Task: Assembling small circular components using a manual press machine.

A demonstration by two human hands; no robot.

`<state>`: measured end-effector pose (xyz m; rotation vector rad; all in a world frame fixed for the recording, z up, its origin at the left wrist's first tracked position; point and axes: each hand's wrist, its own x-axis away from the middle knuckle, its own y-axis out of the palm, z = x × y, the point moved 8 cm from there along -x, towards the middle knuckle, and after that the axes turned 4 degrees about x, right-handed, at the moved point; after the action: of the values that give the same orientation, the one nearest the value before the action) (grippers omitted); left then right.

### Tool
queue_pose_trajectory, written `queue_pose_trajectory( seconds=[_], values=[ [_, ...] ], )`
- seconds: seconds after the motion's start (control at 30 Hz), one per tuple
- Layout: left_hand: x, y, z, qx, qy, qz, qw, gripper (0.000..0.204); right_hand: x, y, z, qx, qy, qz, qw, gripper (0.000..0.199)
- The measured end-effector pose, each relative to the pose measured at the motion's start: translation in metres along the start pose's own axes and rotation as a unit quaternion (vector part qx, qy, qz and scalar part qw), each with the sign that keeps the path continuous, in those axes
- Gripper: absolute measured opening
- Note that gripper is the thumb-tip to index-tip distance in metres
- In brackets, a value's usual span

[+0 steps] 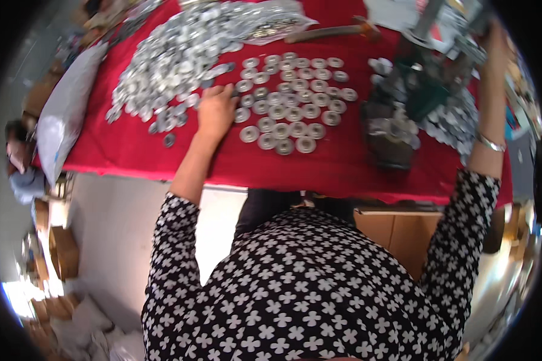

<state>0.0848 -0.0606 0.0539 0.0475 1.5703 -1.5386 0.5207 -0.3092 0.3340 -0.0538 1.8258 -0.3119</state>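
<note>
At frame centre, the left hand (215,111) rests palm down on the red cloth (132,150), fingers curled together at the edge of a loose heap of shiny metal discs (174,54). Flat round discs in rows (292,96) lie just right. The right hand (494,42) reaches to the upper right by a dark metal press (424,90); its fingers cannot be made out.

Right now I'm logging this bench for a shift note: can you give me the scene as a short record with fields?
surface: table under a red cloth
left hand: resting on the cloth between the loose pile of metal discs and the discs laid out in rows
right hand: raised at the press lever, grip unclear
by the press: dark press base with more discs
far edge: wooden-handled tool
</note>
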Motion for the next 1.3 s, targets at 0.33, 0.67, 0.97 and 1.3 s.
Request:
queue_pose_trajectory(
  seconds=[0.33, 0.67, 0.97, 1.3],
  values=[
    [-0.022, 0.011, 0.218, 0.361, 0.029, -0.067, 0.930, 0.065, 0.021, 0.010, -0.029, -0.358, 0.225, 0.015, 0.906, 0.023],
    [-0.036, 0.064, 0.292, 0.388, 0.061, -0.043, 0.919, 0.085, 0.014, 0.020, -0.014, -0.398, 0.212, -0.017, 0.892, 0.022],
    [-0.037, 0.067, 0.292, 0.416, 0.057, -0.014, 0.907, 0.089, 0.045, -0.057, -0.050, -0.534, 0.127, 0.007, 0.836, 0.025],
    [-0.042, 0.072, 0.288, 0.416, 0.042, -0.032, 0.908, 0.092, 0.122, -0.127, -0.049, -0.540, 0.067, 0.013, 0.839, 0.037]
  ],
)
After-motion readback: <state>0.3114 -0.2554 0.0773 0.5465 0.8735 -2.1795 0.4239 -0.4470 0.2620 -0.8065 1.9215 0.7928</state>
